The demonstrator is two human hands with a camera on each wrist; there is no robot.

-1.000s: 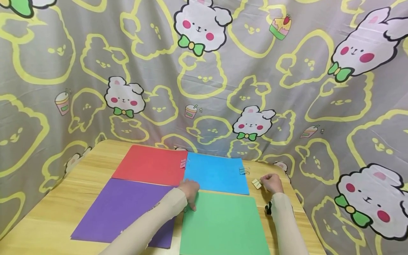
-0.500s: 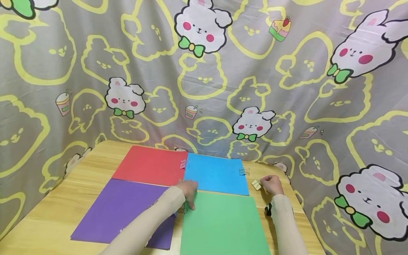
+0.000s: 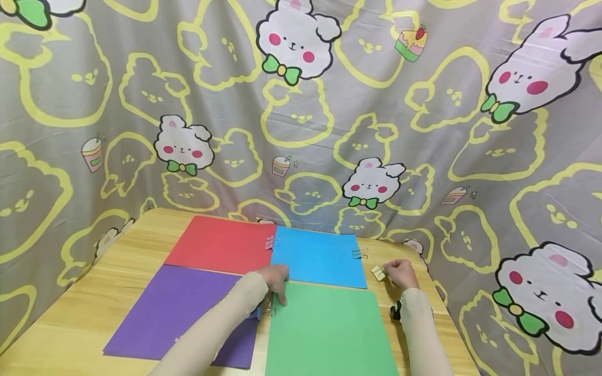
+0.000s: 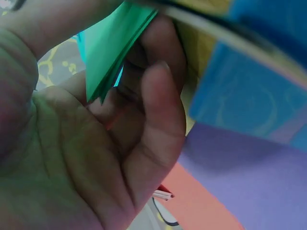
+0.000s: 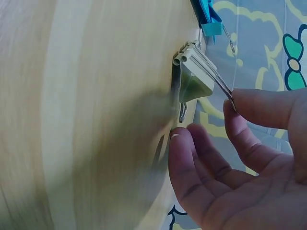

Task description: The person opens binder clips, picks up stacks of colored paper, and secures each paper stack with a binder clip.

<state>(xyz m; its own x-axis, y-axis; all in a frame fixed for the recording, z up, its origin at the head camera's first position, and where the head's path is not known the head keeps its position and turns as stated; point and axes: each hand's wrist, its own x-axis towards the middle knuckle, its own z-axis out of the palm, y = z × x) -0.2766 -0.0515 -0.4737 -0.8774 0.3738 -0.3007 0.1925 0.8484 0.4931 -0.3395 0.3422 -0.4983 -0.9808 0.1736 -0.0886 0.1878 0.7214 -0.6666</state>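
Observation:
In the head view my left hand (image 3: 275,275) is at the top left corner of the green paper (image 3: 329,329). Seen from the left wrist, its thumb and curled fingers hold the corner of a green stack of sheets (image 4: 115,48). My right hand (image 3: 402,272) is right of the blue paper (image 3: 320,258). Thumb and index finger pinch the wire handle of a cream binder clip (image 5: 199,72), which stands on the table; its other fingers are bent below. A blue binder clip (image 3: 255,313) sits at the purple paper's right edge, partly behind the left sleeve.
Red paper (image 3: 226,243) bears a pink binder clip (image 3: 270,243). Another binder clip (image 3: 359,254) grips the blue paper's right edge. Purple paper (image 3: 164,313) lies front left. A small black-and-white object (image 3: 396,310) is beside the right sleeve. A patterned curtain (image 3: 305,130) hangs behind the wooden table (image 3: 70,313).
My left hand has shifted slightly left, uncovering more of the blue clip and its wire handles. The right hand stays at the cream binder clip, with hardly any movement.

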